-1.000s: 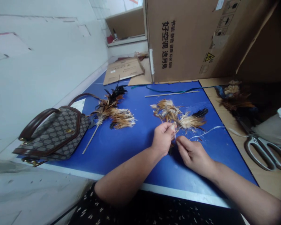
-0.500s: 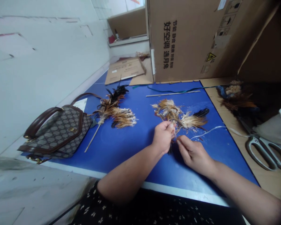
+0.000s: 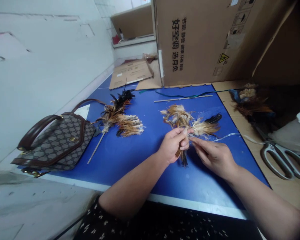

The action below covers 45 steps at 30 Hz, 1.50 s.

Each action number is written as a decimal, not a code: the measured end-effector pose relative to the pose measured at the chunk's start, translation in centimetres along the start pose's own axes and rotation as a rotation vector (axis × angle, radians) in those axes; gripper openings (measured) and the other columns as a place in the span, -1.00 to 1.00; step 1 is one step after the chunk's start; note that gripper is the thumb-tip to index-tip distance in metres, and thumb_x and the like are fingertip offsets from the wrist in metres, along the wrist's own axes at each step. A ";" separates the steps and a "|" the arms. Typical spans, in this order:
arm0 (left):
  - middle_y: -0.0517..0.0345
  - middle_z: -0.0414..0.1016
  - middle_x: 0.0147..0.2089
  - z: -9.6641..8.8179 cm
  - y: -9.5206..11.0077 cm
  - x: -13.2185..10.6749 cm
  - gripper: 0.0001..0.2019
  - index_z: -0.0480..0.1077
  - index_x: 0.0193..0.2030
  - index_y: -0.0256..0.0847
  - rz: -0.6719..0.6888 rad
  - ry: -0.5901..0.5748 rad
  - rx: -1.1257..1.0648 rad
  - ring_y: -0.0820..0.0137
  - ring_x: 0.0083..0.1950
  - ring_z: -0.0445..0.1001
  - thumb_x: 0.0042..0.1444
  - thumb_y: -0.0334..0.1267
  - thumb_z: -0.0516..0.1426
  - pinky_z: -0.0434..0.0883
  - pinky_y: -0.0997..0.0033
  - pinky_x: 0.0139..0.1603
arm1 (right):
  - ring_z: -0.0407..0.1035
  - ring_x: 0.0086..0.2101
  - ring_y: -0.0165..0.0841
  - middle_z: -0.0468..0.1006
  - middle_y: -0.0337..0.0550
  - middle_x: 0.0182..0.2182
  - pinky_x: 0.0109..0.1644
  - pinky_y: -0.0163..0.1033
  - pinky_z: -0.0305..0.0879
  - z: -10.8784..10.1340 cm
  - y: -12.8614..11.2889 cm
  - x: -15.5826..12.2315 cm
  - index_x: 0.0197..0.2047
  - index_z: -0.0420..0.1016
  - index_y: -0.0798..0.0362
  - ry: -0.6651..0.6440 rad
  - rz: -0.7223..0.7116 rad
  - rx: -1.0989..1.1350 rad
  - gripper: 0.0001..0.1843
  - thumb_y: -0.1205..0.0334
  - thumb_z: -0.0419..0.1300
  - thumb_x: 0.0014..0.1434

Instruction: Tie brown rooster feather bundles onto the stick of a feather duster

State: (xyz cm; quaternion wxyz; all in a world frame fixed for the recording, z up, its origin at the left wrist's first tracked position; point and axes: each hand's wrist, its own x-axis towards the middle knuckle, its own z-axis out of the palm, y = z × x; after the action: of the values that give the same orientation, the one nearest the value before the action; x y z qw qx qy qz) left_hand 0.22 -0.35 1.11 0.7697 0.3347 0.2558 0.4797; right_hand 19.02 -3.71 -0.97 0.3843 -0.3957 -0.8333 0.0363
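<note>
My left hand (image 3: 173,145) is closed around a small bunch of feathers (image 3: 184,159), whose brown and black tips hang below the fingers. My right hand (image 3: 213,155), close beside it, pinches a clear plastic strip (image 3: 227,136) near the bunch's upper end. The strip trails right across the blue table (image 3: 150,166) toward the scissors. Just beyond my hands lie a pile of tan feathers (image 3: 177,115) and a cream feather bunch with black tips (image 3: 205,126). The fingers hide most of the held bunch.
A patterned handbag (image 3: 62,140) stands at the left. Beside it lies a feathered stick (image 3: 97,146) with loose feathers (image 3: 131,125). A thin bare stick (image 3: 182,98) and green ribbon (image 3: 172,95) lie behind. Scissors (image 3: 277,158) rest at the right; a large cardboard box (image 3: 202,43) blocks the back.
My right hand has shifted slightly and its fingers have straightened toward the left hand. The clear strip is pulled up straighter, and the held feathers' dark tips show more below my left hand.
</note>
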 end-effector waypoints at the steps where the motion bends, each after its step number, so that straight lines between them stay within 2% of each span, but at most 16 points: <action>1: 0.35 0.18 -0.60 0.1 0.0 -0.1 -0.76 0.43 -0.14 -0.38 -0.012 -0.002 0.001 0.63 -0.61 0.07 0.25 -0.20 0.28 0.02 0.55 -0.51 | 0.63 -0.33 -0.31 0.74 -0.12 -0.14 -0.19 -0.26 0.50 0.0 0.0 0.0 0.19 0.51 -0.04 0.036 0.006 -0.019 -0.65 0.35 0.23 0.36; 5: 0.37 0.17 -0.62 0.4 -0.1 -0.3 -0.77 0.39 -0.17 -0.34 -0.055 0.003 -0.001 0.63 -0.62 0.07 0.23 -0.21 0.28 0.01 0.57 -0.52 | 0.63 -0.35 -0.32 0.74 -0.12 -0.18 -0.23 -0.27 0.47 0.0 -0.6 0.3 0.03 0.57 0.01 0.061 0.046 -0.054 -0.80 0.33 0.25 0.35; 10: 0.39 0.17 -0.63 0.5 -0.1 -0.3 -0.73 0.36 -0.21 -0.30 -0.080 0.033 -0.005 0.64 -0.62 0.06 0.18 -0.20 0.33 0.02 0.59 -0.53 | 0.43 -0.58 -0.43 0.59 -0.27 -0.51 -0.45 -0.30 0.27 -0.3 -1.4 0.5 -0.11 0.56 0.03 0.046 0.118 -0.010 -0.92 0.27 0.24 0.35; 13: 0.38 0.17 -0.63 0.4 -0.3 -0.2 -0.73 0.36 -0.22 -0.31 -0.082 0.034 -0.012 0.65 -0.63 0.06 0.16 -0.21 0.35 0.02 0.59 -0.54 | 0.35 -0.63 -0.44 0.45 -0.35 -0.62 -0.51 -0.29 0.17 -0.4 -1.6 0.5 -0.01 0.52 0.07 0.026 0.141 -0.034 -0.82 0.23 0.24 0.35; 16: 0.38 0.18 -0.61 0.3 -0.5 -0.1 -0.72 0.37 -0.24 -0.32 -0.077 0.048 -0.023 0.66 -0.62 0.07 0.13 -0.22 0.37 0.00 0.60 -0.56 | 0.33 -0.64 -0.43 0.45 -0.35 -0.61 -0.52 -0.29 0.15 -0.4 -1.5 0.4 0.13 0.47 0.10 -0.027 0.103 -0.062 -0.69 0.22 0.22 0.35; 21: 0.38 0.18 -0.60 0.3 -0.8 -0.2 -0.69 0.37 -0.26 -0.31 -0.084 0.066 0.003 0.67 -0.62 0.06 0.09 -0.20 0.40 0.00 0.60 -0.57 | 0.33 -0.64 -0.47 0.49 -0.32 -0.57 -0.51 -0.32 0.17 -0.3 -1.3 0.4 -0.06 0.53 0.06 -0.037 0.088 -0.060 -0.87 0.25 0.21 0.36; 25: 0.36 0.22 -0.58 0.3 -1.1 -0.2 -0.66 0.36 -0.24 -0.30 -0.091 0.077 0.027 0.66 -0.61 0.11 0.08 -0.17 0.40 0.04 0.59 -0.57 | 0.25 -0.65 -0.50 0.41 -0.37 -0.62 -0.53 -0.35 0.15 -0.2 -1.6 0.5 -0.13 0.52 0.04 0.029 0.197 0.048 -0.92 0.24 0.24 0.34; 29: 0.33 0.32 -0.45 0.4 -1.3 -0.3 -0.61 0.37 -0.06 -0.25 -0.053 0.102 0.036 0.64 -0.59 0.17 0.05 -0.24 0.41 0.08 0.59 -0.58 | 0.15 -0.64 -0.50 0.31 -0.37 -0.63 -0.55 -0.35 0.10 -0.3 -2.0 0.6 -0.21 0.51 0.04 0.086 0.385 0.237 -0.88 0.18 0.23 0.34; 32: 0.35 0.29 -0.46 0.4 -1.3 -0.3 -0.63 0.40 0.01 -0.23 -0.031 0.071 0.078 0.64 -0.59 0.15 0.09 -0.28 0.36 0.09 0.58 -0.59 | 0.11 -0.62 -0.49 0.27 -0.36 -0.62 -0.57 -0.36 0.05 -0.5 -2.1 0.9 -0.22 0.50 0.04 0.085 0.505 0.375 -0.81 0.10 0.22 0.36; 36: 0.38 0.21 -0.54 0.3 -1.2 -0.3 -0.74 0.43 -0.11 -0.29 -0.045 -0.003 0.160 0.61 -0.60 0.15 0.15 -0.21 0.32 0.12 0.55 -0.59 | 0.09 -0.62 -0.50 0.24 -0.36 -0.62 -0.59 -0.38 0.02 -1.1 -2.2 1.5 -0.24 0.49 0.05 0.116 0.586 0.473 -0.74 0.02 0.25 0.33; 41: 0.36 0.25 -0.50 0.3 -0.8 -0.4 -0.66 0.41 -0.14 -0.26 -0.069 -0.072 0.217 0.63 -0.60 0.15 0.12 -0.09 0.36 0.09 0.56 -0.62 | 0.12 -0.61 -0.50 0.28 -0.34 -0.61 -0.60 -0.38 0.07 -1.9 -2.1 1.9 -0.25 0.49 0.05 0.171 0.629 0.528 -0.70 -0.03 0.28 0.32; 45: 0.37 0.25 -0.51 0.4 -0.4 -0.6 -0.64 0.34 -0.23 -0.22 -0.118 -0.115 0.265 0.64 -0.63 0.14 0.13 -0.03 0.36 0.06 0.57 -0.64 | 0.12 -0.61 -0.50 0.27 -0.34 -0.61 -0.59 -0.38 0.07 -2.2 -1.7 2.1 -0.26 0.49 0.05 0.144 0.620 0.544 -0.69 -0.04 0.28 0.31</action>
State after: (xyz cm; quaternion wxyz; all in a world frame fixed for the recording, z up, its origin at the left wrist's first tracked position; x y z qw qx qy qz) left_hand 0.48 -1.13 1.15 0.7591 0.4447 0.2915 0.3755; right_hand 18.64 -3.96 2.44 0.5031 -0.5134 -0.6058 0.3411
